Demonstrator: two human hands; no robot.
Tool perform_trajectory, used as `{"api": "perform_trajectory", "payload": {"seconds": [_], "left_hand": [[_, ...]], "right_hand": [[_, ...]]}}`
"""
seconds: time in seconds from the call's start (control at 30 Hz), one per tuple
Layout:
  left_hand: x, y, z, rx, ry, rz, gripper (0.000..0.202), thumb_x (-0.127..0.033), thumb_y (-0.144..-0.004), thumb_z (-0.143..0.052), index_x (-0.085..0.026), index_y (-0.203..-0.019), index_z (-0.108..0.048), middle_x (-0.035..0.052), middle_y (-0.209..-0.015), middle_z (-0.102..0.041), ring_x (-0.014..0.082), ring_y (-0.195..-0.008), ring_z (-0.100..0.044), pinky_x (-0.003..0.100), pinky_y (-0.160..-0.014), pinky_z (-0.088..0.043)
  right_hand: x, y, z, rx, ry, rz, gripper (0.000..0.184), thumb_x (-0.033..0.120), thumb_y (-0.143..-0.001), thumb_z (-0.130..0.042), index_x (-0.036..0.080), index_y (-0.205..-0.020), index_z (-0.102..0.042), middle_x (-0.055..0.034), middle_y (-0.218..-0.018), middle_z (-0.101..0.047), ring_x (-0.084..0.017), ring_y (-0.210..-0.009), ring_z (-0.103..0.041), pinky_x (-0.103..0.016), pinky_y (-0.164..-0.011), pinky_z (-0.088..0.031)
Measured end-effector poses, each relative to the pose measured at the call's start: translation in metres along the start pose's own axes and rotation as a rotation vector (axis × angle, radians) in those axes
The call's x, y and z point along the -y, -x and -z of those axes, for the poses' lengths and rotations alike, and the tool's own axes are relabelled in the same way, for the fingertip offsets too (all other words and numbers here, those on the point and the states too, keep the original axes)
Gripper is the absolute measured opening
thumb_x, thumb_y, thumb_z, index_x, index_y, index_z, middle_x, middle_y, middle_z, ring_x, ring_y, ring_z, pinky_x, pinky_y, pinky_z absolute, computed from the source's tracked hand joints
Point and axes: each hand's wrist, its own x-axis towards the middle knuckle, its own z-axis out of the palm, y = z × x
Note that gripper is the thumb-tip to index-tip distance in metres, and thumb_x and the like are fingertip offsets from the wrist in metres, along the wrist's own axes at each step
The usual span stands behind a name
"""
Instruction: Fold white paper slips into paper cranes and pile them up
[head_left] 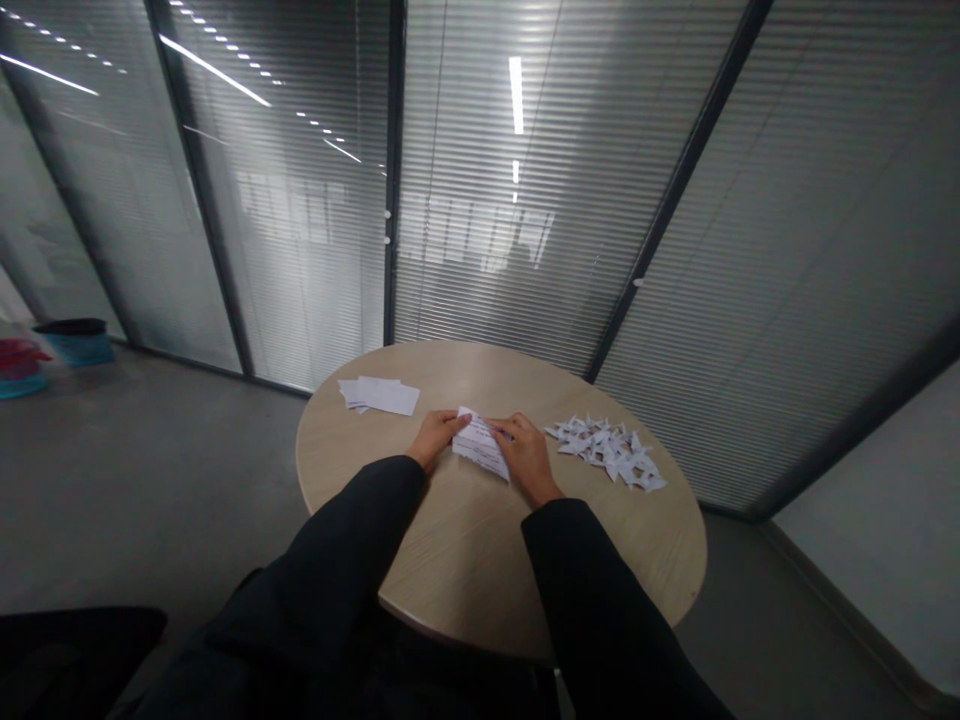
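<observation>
Black sleeves [352, 540] reach over a round wood-grain table [465, 570]. The left hand [436, 438] and right hand [527, 458], fingers half-closed, grip a creased printed paper sheet [480, 443] from either side, well in from the rim. Folded paper pieces [606, 450] lie just right; white paper sheets [380, 395] sit farther left.

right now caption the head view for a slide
Left hand and right hand press a white printed paper sheet on a round pale wood table, small white paper pieces heaped nearby
</observation>
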Motion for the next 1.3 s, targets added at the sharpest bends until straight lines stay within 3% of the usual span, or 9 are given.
{"api": "perform_trajectory", "payload": {"seconds": [0.37,0.7,0.9,1.1,1.2,1.3], "left_hand": [[0.003,-0.004,0.000,-0.080,0.019,0.003,0.041,-0.048,-0.062,-0.076,-0.008,-0.069,-0.069,0.0076,-0.062,-0.067,0.0141,-0.053,-0.057,0.026,-0.054,-0.040],[-0.004,0.000,0.000,-0.016,0.234,0.082,0.036,-0.042,-0.065,-0.077,-0.008,-0.068,-0.067,0.0086,-0.063,-0.067,0.0155,-0.057,-0.061,0.027,-0.060,-0.046],[-0.011,0.005,-0.003,0.000,0.248,0.061,0.045,-0.052,-0.062,-0.077,-0.008,-0.068,-0.066,0.0078,-0.065,-0.067,0.0147,-0.058,-0.060,0.026,-0.059,-0.046],[-0.011,0.005,-0.002,-0.057,0.157,0.043,0.046,-0.047,-0.052,-0.085,-0.009,-0.066,-0.064,0.0049,-0.059,-0.064,0.0115,-0.051,-0.056,0.023,-0.050,-0.039],[-0.008,0.003,0.000,-0.081,0.129,0.030,0.047,-0.048,-0.050,-0.085,-0.010,-0.067,-0.064,0.0041,-0.058,-0.063,0.0111,-0.049,-0.055,0.022,-0.048,-0.038],[-0.006,0.002,0.001,-0.090,0.107,0.025,0.048,-0.049,-0.051,-0.084,-0.010,-0.068,-0.063,0.0019,-0.055,-0.061,0.0106,-0.046,-0.053,0.023,-0.046,-0.038]], "right_hand": [[0.007,0.000,0.001,-0.028,0.124,0.099,0.030,0.026,-0.095,-0.044,0.024,-0.107,-0.071,-0.0069,-0.088,-0.065,-0.021,-0.086,-0.059,-0.031,-0.078,-0.047],[0.002,0.001,0.002,0.039,0.153,0.173,0.028,0.016,-0.090,-0.049,0.025,-0.103,-0.073,-0.0071,-0.092,-0.066,-0.020,-0.089,-0.060,-0.031,-0.078,-0.048],[0.002,0.000,0.000,0.078,0.151,0.213,0.028,0.014,-0.087,-0.053,0.025,-0.101,-0.073,-0.0077,-0.100,-0.066,-0.021,-0.097,-0.060,-0.033,-0.083,-0.050],[0.000,0.001,-0.003,0.102,0.102,0.237,0.029,0.011,-0.084,-0.054,0.025,-0.100,-0.073,-0.0084,-0.104,-0.066,-0.022,-0.100,-0.061,-0.035,-0.087,-0.051],[0.002,0.001,-0.004,0.107,0.072,0.229,0.024,0.015,-0.084,-0.057,0.025,-0.099,-0.074,-0.0084,-0.105,-0.065,-0.022,-0.101,-0.061,-0.036,-0.088,-0.051],[0.006,0.000,-0.003,0.067,-0.033,0.179,0.018,0.028,-0.085,-0.061,0.023,-0.097,-0.074,-0.0095,-0.104,-0.065,-0.022,-0.099,-0.061,-0.037,-0.090,-0.050]]}}
